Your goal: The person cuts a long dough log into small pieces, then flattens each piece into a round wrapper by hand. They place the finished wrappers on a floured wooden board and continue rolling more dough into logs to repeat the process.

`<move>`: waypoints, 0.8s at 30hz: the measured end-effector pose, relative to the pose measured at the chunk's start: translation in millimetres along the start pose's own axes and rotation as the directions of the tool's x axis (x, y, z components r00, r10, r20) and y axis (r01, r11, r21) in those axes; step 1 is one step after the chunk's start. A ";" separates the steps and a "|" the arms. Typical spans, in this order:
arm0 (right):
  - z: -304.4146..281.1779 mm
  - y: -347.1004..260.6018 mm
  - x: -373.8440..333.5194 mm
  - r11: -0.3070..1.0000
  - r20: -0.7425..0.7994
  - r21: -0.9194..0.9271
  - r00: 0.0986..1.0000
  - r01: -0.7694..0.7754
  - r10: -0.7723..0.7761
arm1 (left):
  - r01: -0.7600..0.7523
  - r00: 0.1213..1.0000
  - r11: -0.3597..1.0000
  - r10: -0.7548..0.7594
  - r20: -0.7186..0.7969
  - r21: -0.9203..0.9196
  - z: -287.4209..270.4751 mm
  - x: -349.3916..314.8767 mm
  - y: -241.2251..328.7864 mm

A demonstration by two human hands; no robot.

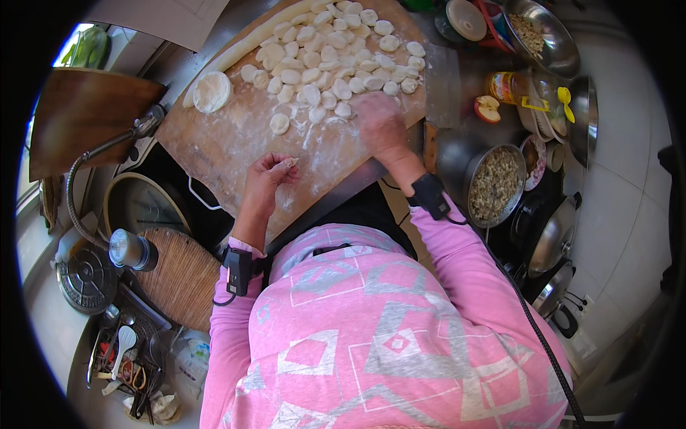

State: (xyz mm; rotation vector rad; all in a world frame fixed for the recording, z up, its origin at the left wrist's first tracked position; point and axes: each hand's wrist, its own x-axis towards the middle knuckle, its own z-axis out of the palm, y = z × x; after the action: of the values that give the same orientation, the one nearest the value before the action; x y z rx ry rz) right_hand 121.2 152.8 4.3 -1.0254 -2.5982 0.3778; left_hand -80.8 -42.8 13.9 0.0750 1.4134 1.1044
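Many small, floured dough pieces (314,61) lie heaped over the far half of a wooden board (214,150). Behind them a long dough roll (257,41) runs along the board's far left edge. My left hand (266,182) hovers over the near part of the board, thumb and fingertips pinched on a small scrap of dough (290,162). At the right edge of the heap is my right hand (384,127), fingers curled down and blurred, so whether it grips a piece is hidden. One flattened dough piece (279,124) sits apart, beyond my left hand.
A round white floury item (212,91) rests at the board's left. To the right stand a metal bowl of chopped filling (494,186), a cut apple (487,109) and a yellow-labelled jar (502,86). A hose tap (132,132) and sink are on the left.
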 end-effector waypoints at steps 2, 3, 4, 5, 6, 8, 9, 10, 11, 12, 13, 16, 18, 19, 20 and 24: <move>9.5 -11.6 -2.7 1.000 -0.014 -0.013 1.000 -0.002 0.001 | 0.001 1.000 1.000 -0.001 0.015 0.007 1.6 -0.5 -0.8; 12.8 -14.8 -2.2 0.997 -0.072 -0.059 0.997 -0.046 0.041 | -0.003 1.000 1.000 0.003 0.024 0.015 3.0 -0.8 -1.8; 14.7 -17.3 -2.3 0.991 -0.112 -0.098 0.991 -0.087 0.076 | -0.023 0.999 1.000 0.022 0.045 0.012 3.4 -2.4 -2.9; 15.8 -18.6 -1.8 0.983 -0.142 -0.134 0.984 -0.129 0.109 | 0.004 1.000 1.000 -0.004 0.025 0.022 3.5 -4.2 -4.2; 16.4 -18.7 -1.2 0.980 -0.118 -0.132 0.984 -0.150 0.135 | 0.011 1.000 1.000 -0.011 0.024 0.022 4.5 -4.7 -5.6; 16.1 -16.7 -1.4 0.977 -0.092 -0.123 0.982 -0.176 0.166 | 0.017 0.999 1.000 -0.018 0.028 0.021 5.7 -5.2 -8.2; 15.9 -15.5 -3.1 0.982 -0.053 -0.123 0.989 -0.144 0.138 | 0.023 0.999 0.999 -0.023 0.034 0.023 6.3 -5.7 -9.4; 16.6 -15.1 -5.2 0.986 -0.049 -0.122 0.993 -0.113 0.108 | 0.031 0.999 0.999 -0.032 0.038 0.024 7.0 -5.7 -10.4; 18.1 -15.0 -7.7 0.992 -0.050 -0.113 0.997 -0.063 0.057 | 0.024 0.999 0.999 -0.025 0.041 0.026 7.8 -5.3 -11.0; 19.4 -15.2 -11.9 0.995 -0.030 -0.088 0.999 -0.043 0.041 | 0.021 0.999 0.999 -0.022 0.042 0.028 8.4 -5.1 -11.3; 21.1 -16.2 -16.8 0.999 -0.013 -0.053 1.000 -0.008 0.007 | 0.018 0.999 0.999 -0.019 0.045 0.028 8.9 -5.1 -11.3; 26.3 -17.8 -28.6 0.999 -0.022 0.036 0.999 0.040 -0.039 | 0.007 1.000 0.999 -0.008 0.019 0.051 8.9 -5.2 -10.2; 27.3 -15.9 -30.9 0.996 -0.061 0.088 0.998 0.012 -0.006 | 0.021 1.000 0.999 -0.022 0.013 0.043 6.8 -5.8 -9.3; 26.2 -12.4 -29.3 0.993 -0.084 0.116 0.996 -0.026 0.036 | 0.032 0.999 0.999 -0.032 0.004 0.044 4.4 -6.1 -8.6; 24.1 -8.1 -26.8 0.988 -0.109 0.141 0.991 -0.060 0.076 | 0.014 1.000 0.999 -0.013 -0.014 0.037 1.0 -6.3 -7.7; 9.5 28.6 -1.0 0.969 -0.258 0.100 0.935 -0.225 0.244 | -0.088 0.988 0.996 0.089 -0.128 0.014 -24.8 1.0 2.0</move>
State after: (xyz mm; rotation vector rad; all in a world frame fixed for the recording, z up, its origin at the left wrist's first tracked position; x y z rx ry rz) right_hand 135.7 171.1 -14.8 -1.2714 -2.2149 0.3546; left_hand -101.9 -54.9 8.5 0.0744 1.5417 1.1940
